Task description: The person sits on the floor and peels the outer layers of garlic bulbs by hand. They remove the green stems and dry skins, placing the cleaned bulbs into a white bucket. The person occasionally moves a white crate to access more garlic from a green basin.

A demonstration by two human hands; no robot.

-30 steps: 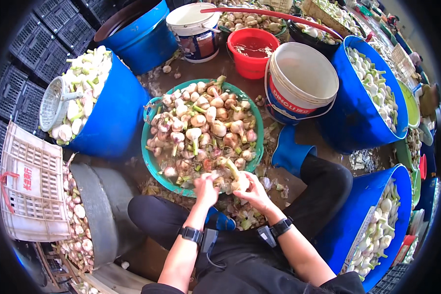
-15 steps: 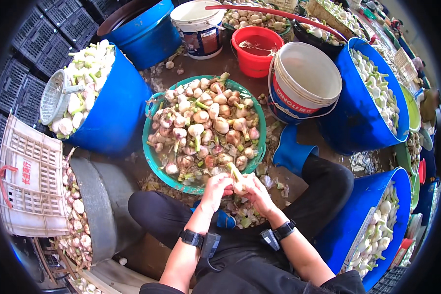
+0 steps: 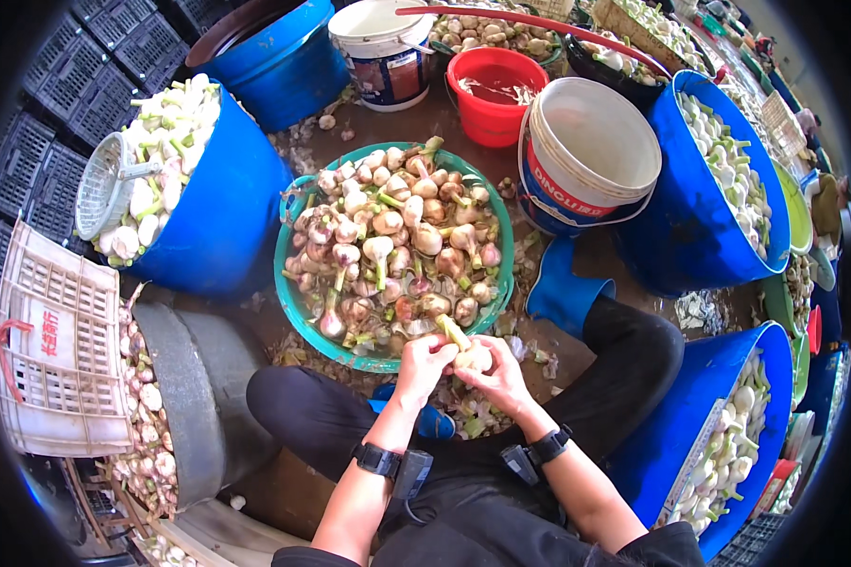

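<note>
Just over the near rim of a round green basin (image 3: 288, 317), a pale garlic bulb (image 3: 474, 356) with a short green stem is between my two hands. My right hand (image 3: 503, 380) grips the bulb from the right, thumb beneath it. My left hand (image 3: 424, 370) pinches at the bulb's left side, close to the stem; whether it holds a bit of skin there is too small to make out. Many garlic bulbs (image 3: 388, 223) with brownish and purplish skins and cut stems fill the basin. Loose peelings (image 3: 482, 411) lie on the floor under my hands.
Blue tubs of peeled garlic stand at left (image 3: 227, 198), right (image 3: 667, 203) and lower right (image 3: 676, 378). A grey tub (image 3: 199, 378) of unpeeled garlic and a white plastic crate (image 3: 66, 350) are left. Beyond the basin are a red bucket (image 3: 487, 128) and white buckets (image 3: 596, 142).
The bulb has turned in my hands and shows more bare white surface. My left hand has shifted slightly right; the basin and tubs stay put.
</note>
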